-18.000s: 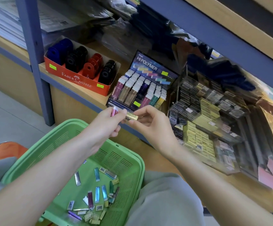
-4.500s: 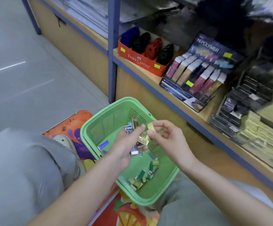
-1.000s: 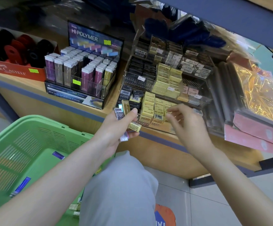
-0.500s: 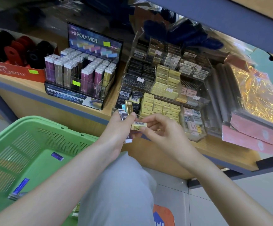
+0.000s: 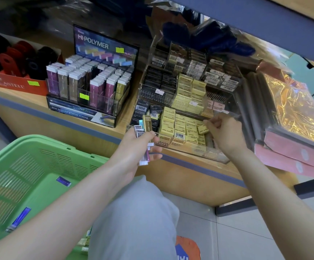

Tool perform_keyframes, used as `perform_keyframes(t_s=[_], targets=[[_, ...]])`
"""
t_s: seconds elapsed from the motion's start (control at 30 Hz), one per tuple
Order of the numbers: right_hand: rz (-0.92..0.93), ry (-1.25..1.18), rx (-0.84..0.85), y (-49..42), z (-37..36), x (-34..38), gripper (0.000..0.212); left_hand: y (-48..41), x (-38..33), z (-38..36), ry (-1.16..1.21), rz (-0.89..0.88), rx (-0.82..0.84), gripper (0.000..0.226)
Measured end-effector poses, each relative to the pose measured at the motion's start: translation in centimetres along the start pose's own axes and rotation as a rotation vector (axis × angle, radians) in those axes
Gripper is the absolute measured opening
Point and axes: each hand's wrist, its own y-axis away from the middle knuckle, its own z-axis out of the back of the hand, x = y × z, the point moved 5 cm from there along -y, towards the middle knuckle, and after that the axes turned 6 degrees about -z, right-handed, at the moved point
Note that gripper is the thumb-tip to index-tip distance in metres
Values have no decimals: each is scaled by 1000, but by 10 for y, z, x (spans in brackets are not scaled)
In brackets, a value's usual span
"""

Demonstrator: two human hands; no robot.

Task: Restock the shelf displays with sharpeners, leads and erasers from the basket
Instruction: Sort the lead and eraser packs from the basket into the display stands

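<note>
Green plastic basket down at the far left, low beside the person's grey-clad knee, with a couple of blue packets lying flat on its floor. Up on the wooden shelf, a blue strip running along its front edge, the red cardboard box shows black and red sharpeners standing in a row. Just beside it, the eraser stand is packed, its erasers upright in tight columns behind a clear front. Now the left hand: fingers curled round a bundle of small packets, a gold one poking up on top, a pink-and-white one sticking out below, held right at the front edge of the shelf. Next along, the clear tiered rack, black packets on its left side, rows of yellow packets filling the lowest tier. And the right hand is over that lowest tier, thumb and fingertips pinching one yellow packet tilted at the right end of those rows, touching them or just above, hard to call. Far right, gold foil wrap and pink packs stacked at the shelf's end.
</note>
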Motion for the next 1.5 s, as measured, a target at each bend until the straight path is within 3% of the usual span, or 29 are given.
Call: perform_keyframes(t_s=[0.17,0.43,0.63,0.8,1.07,1.13,1.2,1.37,1.5], targets=[[165,164,8,2,-2,7,12,-3,6,2,12,40,-4,5],[251,379,255,-2,-1,6,32,-6,8,5,-3,49,18,4],[224,256,134,-3,1,6,28,-6,10,7,3,68,14,6],[255,348,85,1,-4,7,21,-7,10,7,17,74,9,7],[159,431,53,5,-4,9,19,-5,8,0,18,62,38,6],[180,333,25,11,-3,15,17,-5,9,-1,-8,55,66,4],[162,63,35,25,-1,29,16,-4,8,-2,-59,45,107,10],[-30,-562,433,65,-16,69,7,-3,1,-4,-161,-8,146,11],[-122,-708,488,70,-16,74,16,-1,2,-8,-202,-18,177,16]])
